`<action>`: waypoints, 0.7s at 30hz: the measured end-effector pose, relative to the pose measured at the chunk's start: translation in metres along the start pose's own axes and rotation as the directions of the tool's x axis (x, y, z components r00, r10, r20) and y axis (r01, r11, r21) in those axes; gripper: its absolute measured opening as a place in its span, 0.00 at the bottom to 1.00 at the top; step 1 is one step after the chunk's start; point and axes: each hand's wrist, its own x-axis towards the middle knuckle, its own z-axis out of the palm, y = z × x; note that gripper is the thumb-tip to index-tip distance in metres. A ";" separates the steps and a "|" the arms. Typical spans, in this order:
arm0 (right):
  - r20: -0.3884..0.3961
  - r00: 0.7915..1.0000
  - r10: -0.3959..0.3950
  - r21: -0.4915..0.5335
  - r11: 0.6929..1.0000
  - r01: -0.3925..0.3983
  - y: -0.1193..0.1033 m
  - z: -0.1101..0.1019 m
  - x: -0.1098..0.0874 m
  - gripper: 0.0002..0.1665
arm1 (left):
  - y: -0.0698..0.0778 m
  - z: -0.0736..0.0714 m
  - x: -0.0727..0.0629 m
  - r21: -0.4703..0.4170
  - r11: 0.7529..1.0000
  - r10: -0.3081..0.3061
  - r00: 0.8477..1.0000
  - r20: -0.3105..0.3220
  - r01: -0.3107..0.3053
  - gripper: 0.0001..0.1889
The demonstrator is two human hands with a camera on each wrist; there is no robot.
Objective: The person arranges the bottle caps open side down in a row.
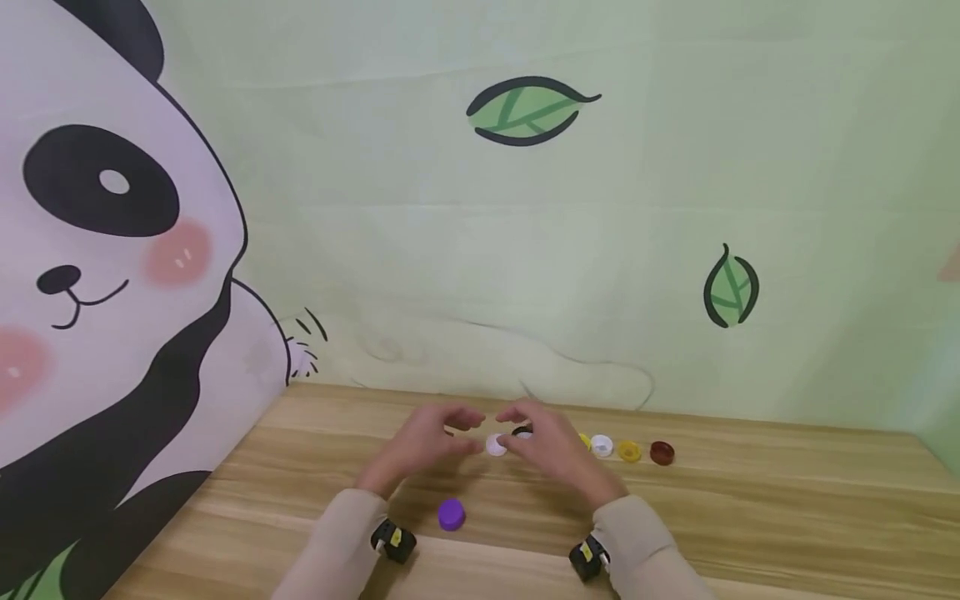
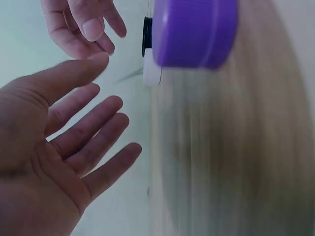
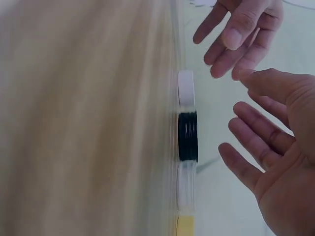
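a: backdrop: one pale green cloth (image 1: 375, 275), printed; panda (image 1: 135, 283) at ten o'clock, large leaf (image 1: 525, 112) at twelve, small leaf (image 1: 731, 287) at two. surface: one wood-grain table (image 1: 772, 500). dial centred on the gap between the hands, head view.

b: hands?

a: two, bare. left hand (image 1: 431, 435) at nine, right hand (image 1: 551, 442) at three; palms facing, fingers loosely spread, nothing held.

b: caps?

a: one purple cap (image 1: 452, 515), at seven, top up, alone on the near side. one row, far side: white cap (image 1: 494, 446) about the centre; black cap (image 3: 188, 136), partly behind the right hand in the head view; pale cap (image 3: 186, 187), seen from the right wrist; toward three, yellow cap (image 1: 586, 442), half hidden, second white cap (image 1: 602, 446), amber cap (image 1: 629, 452), red-brown cap (image 1: 662, 453).

b: why a row, and one apart?

a: by judgement, the row lets each cap be told singly; the purple one probably sits out of line to stand distinct, between the forearms and within easy reach.

b: why the curved fingers?

a: perhaps to frame the white cap without disturbing it; both wrist views show fingertips clear of every cap.
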 end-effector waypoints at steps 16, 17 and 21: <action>0.116 0.993 0.006 -0.056 0.998 0.001 0.014 -0.007 0.012 0.21 | -0.008 0.008 0.006 0.030 0.999 -0.039 0.999 -0.021 0.040 0.16; 0.122 0.992 0.004 -0.059 0.998 0.003 0.015 -0.007 0.012 0.22 | -0.009 0.008 0.006 0.030 0.999 -0.031 0.999 -0.015 0.031 0.16; 0.152 0.988 0.007 -0.059 0.998 0.002 0.022 -0.010 0.012 0.23 | -0.009 0.012 0.010 0.035 0.999 -0.020 1.000 0.008 0.019 0.15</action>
